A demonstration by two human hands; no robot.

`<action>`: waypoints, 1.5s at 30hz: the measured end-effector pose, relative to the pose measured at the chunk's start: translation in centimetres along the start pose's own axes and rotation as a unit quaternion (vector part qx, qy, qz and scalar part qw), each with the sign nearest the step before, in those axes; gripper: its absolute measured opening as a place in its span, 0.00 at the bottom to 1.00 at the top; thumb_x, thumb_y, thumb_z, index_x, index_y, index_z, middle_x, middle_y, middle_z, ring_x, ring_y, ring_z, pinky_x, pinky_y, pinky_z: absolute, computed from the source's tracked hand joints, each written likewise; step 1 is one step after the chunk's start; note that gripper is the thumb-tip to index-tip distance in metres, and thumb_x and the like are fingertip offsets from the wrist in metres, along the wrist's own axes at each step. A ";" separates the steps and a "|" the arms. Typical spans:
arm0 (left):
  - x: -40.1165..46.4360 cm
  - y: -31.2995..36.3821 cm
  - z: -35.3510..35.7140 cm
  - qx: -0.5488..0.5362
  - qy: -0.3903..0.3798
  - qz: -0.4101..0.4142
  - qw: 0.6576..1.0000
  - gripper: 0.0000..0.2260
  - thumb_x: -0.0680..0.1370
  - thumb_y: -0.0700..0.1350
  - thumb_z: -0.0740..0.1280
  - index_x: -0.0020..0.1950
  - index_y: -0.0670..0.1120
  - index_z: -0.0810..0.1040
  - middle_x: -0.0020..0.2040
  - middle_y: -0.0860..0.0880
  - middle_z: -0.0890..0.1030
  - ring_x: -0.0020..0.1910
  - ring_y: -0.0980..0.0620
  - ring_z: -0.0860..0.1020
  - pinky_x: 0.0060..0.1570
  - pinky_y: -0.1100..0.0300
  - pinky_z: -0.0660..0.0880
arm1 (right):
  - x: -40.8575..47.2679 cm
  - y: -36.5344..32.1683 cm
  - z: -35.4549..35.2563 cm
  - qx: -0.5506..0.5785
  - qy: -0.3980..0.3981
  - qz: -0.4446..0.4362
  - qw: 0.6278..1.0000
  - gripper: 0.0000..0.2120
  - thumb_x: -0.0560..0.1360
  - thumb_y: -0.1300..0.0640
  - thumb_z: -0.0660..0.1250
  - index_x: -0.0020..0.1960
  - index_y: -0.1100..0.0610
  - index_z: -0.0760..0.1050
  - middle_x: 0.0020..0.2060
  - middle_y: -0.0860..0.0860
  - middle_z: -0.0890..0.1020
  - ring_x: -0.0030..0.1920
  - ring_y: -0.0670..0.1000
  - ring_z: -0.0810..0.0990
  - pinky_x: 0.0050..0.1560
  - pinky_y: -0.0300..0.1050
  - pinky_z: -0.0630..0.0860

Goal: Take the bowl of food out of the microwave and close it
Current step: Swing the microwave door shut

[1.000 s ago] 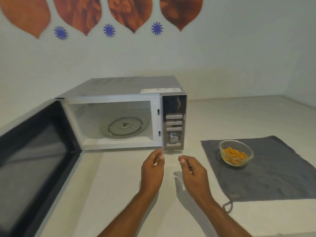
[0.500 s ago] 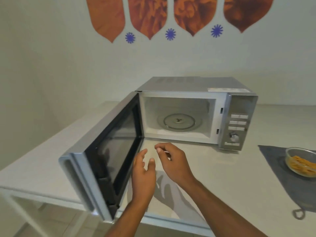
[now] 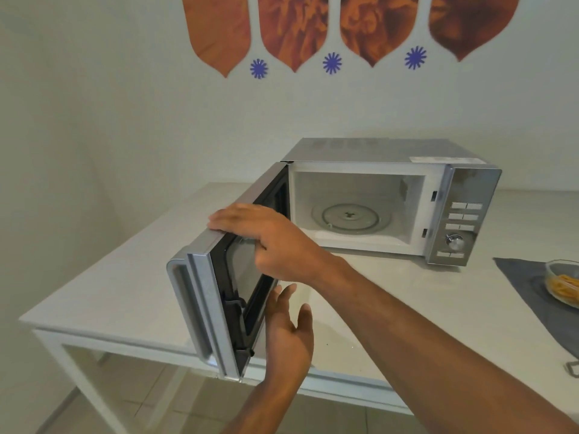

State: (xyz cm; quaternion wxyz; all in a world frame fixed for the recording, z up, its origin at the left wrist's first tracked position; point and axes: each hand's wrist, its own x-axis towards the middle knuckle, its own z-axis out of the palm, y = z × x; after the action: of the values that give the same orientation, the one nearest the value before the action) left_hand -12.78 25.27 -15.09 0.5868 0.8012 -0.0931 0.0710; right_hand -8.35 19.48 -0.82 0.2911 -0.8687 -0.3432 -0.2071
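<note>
The silver microwave [image 3: 388, 151] stands on the white table with its door [image 3: 203, 296] swung wide to the left. Its cavity holds only the glass turntable [image 3: 351, 216]. My right hand [image 3: 269, 239] lies over the door's top edge, fingers on the outer side and thumb on the inner side. My left hand [image 3: 289, 333] hovers open just inside the door's lower part, apart from it. The glass bowl of orange food [image 3: 564, 286] sits on a grey cloth [image 3: 526, 283] at the right edge of the view, partly cut off.
The white table [image 3: 125, 289] ends at a front edge close to me, and the open door overhangs that edge. Tiled floor shows below. A white wall with orange decorations stands behind the microwave.
My view has swung left, so the bowl slid to the right edge. My right hand rose from above the table and took hold of the door's top edge. My left hand moved nearer the door.
</note>
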 end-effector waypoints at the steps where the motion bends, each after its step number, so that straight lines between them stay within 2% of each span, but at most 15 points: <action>1: -0.1 0.0 -0.1 -0.009 -0.004 -0.002 1.000 0.19 0.82 0.44 0.63 0.74 0.49 0.69 0.77 0.50 0.67 0.76 0.54 0.64 0.74 0.54 0.65 | 0.0 -0.1 0.2 -0.007 -0.010 0.003 1.000 0.41 0.61 0.78 0.55 0.70 0.56 0.72 0.71 0.51 0.74 0.75 0.50 0.65 0.76 0.54 0.58; 5: -0.8 0.4 -0.4 -0.047 -0.037 -0.011 0.998 0.17 0.82 0.44 0.64 0.72 0.53 0.70 0.72 0.56 0.72 0.72 0.57 0.69 0.72 0.55 0.68 | -0.5 0.1 0.5 -0.005 0.017 0.013 1.000 0.39 0.61 0.77 0.54 0.69 0.56 0.73 0.70 0.50 0.75 0.74 0.49 0.65 0.76 0.52 0.60; 9: -2.3 1.1 0.1 -0.109 -0.108 -0.026 0.988 0.16 0.82 0.43 0.64 0.68 0.58 0.71 0.65 0.65 0.74 0.68 0.62 0.72 0.65 0.69 0.66 | -2.2 0.6 -0.1 0.043 0.046 0.033 0.997 0.39 0.62 0.80 0.54 0.68 0.56 0.75 0.69 0.50 0.77 0.75 0.47 0.66 0.76 0.49 0.61; 14: -4.5 2.0 1.4 -0.158 -0.161 0.020 0.974 0.16 0.81 0.38 0.64 0.60 0.60 0.77 0.59 0.61 0.83 0.62 0.63 0.79 0.60 0.70 0.73 | -5.5 1.9 -2.2 0.048 0.093 0.042 0.994 0.36 0.64 0.78 0.53 0.67 0.57 0.76 0.68 0.50 0.78 0.74 0.43 0.67 0.75 0.42 0.62; 17: -5.0 2.9 2.3 -0.182 -0.170 0.052 0.967 0.17 0.81 0.36 0.64 0.61 0.57 0.78 0.57 0.59 0.85 0.62 0.60 0.80 0.57 0.71 0.74 | -7.6 2.9 -4.0 0.044 0.108 0.055 0.992 0.37 0.64 0.78 0.52 0.66 0.55 0.76 0.67 0.49 0.78 0.74 0.45 0.68 0.75 0.49 0.64; 20: -5.3 3.7 3.1 -0.194 -0.186 0.093 0.959 0.15 0.80 0.41 0.63 0.63 0.57 0.77 0.56 0.56 0.85 0.62 0.56 0.81 0.60 0.64 0.76 | -9.6 4.1 -5.8 0.034 0.111 0.069 0.991 0.41 0.62 0.82 0.52 0.67 0.53 0.75 0.68 0.47 0.77 0.74 0.45 0.68 0.75 0.51 0.65; 23: -5.4 4.5 4.0 -0.211 -0.172 0.133 0.953 0.14 0.79 0.42 0.63 0.63 0.53 0.79 0.54 0.52 0.87 0.58 0.50 0.83 0.59 0.54 0.78 | -11.6 5.1 -8.1 0.020 0.117 0.096 0.988 0.41 0.63 0.81 0.54 0.68 0.51 0.75 0.69 0.46 0.76 0.74 0.44 0.68 0.74 0.46 0.65; 27: -4.8 5.8 4.8 -0.230 -0.109 0.189 0.949 0.11 0.81 0.41 0.63 0.58 0.51 0.82 0.47 0.50 0.88 0.50 0.48 0.86 0.51 0.58 0.82 | -13.6 5.8 -10.6 0.016 0.138 0.137 0.981 0.37 0.64 0.78 0.53 0.68 0.55 0.75 0.69 0.48 0.76 0.72 0.42 0.70 0.73 0.39 0.64; 31: -3.2 7.7 5.8 -0.225 -0.052 0.223 0.947 0.09 0.81 0.44 0.63 0.55 0.55 0.81 0.44 0.52 0.86 0.45 0.48 0.85 0.47 0.60 0.82 | -15.8 6.6 -12.3 -0.009 0.204 0.210 0.956 0.37 0.69 0.80 0.54 0.70 0.52 0.73 0.66 0.45 0.78 0.66 0.35 0.73 0.66 0.33 0.71; 33: -2.0 8.7 6.8 -0.225 -0.029 0.223 0.948 0.08 0.80 0.44 0.64 0.54 0.56 0.80 0.44 0.53 0.85 0.45 0.49 0.84 0.46 0.62 0.81 | -17.1 7.1 -12.6 -0.010 0.255 0.230 0.939 0.34 0.72 0.80 0.54 0.71 0.54 0.72 0.65 0.44 0.77 0.65 0.31 0.71 0.65 0.28 0.68; 35: -0.6 9.6 7.6 -0.211 -0.011 0.227 0.951 0.07 0.80 0.45 0.65 0.54 0.56 0.80 0.46 0.55 0.84 0.48 0.51 0.83 0.47 0.64 0.79 | -18.3 7.3 -12.3 0.013 0.317 0.253 0.914 0.32 0.75 0.78 0.54 0.72 0.53 0.70 0.66 0.43 0.77 0.67 0.36 0.72 0.67 0.31 0.68; 37: 0.7 10.4 8.7 -0.194 -0.012 0.227 0.954 0.07 0.80 0.46 0.65 0.56 0.56 0.79 0.50 0.56 0.83 0.53 0.52 0.82 0.51 0.65 0.78 | -19.9 7.5 -11.6 0.033 0.393 0.269 0.878 0.32 0.76 0.77 0.54 0.71 0.51 0.71 0.65 0.44 0.79 0.66 0.40 0.75 0.65 0.32 0.71; 40: 2.6 11.4 10.6 -0.186 -0.060 0.180 0.964 0.10 0.81 0.48 0.67 0.61 0.55 0.77 0.54 0.58 0.82 0.56 0.59 0.80 0.53 0.68 0.78 | -22.1 7.7 -10.2 0.026 0.472 0.268 0.840 0.24 0.77 0.72 0.60 0.64 0.48 0.76 0.55 0.43 0.83 0.59 0.42 0.80 0.55 0.30 0.76; 43: 4.4 12.3 12.4 -0.178 -0.130 0.141 0.965 0.12 0.79 0.50 0.68 0.63 0.57 0.76 0.52 0.61 0.83 0.53 0.66 0.80 0.49 0.72 0.77 | -23.5 8.4 -8.2 0.058 0.475 0.289 0.829 0.16 0.79 0.66 0.64 0.57 0.46 0.78 0.50 0.45 0.84 0.54 0.47 0.82 0.52 0.36 0.79; 45: 5.2 12.5 13.5 -0.152 -0.161 0.144 0.965 0.11 0.80 0.50 0.68 0.62 0.55 0.78 0.52 0.59 0.84 0.52 0.63 0.82 0.50 0.69 0.78 | -24.0 9.2 -6.8 0.089 0.452 0.327 0.825 0.13 0.79 0.62 0.65 0.56 0.45 0.78 0.50 0.44 0.84 0.54 0.45 0.82 0.51 0.36 0.80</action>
State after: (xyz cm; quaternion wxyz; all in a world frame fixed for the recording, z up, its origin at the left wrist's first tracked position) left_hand -10.53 8.33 -6.36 0.6630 0.6814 -0.3100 0.0100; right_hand -19.17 -1.86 -12.54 0.5404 -0.7096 0.1143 -0.4375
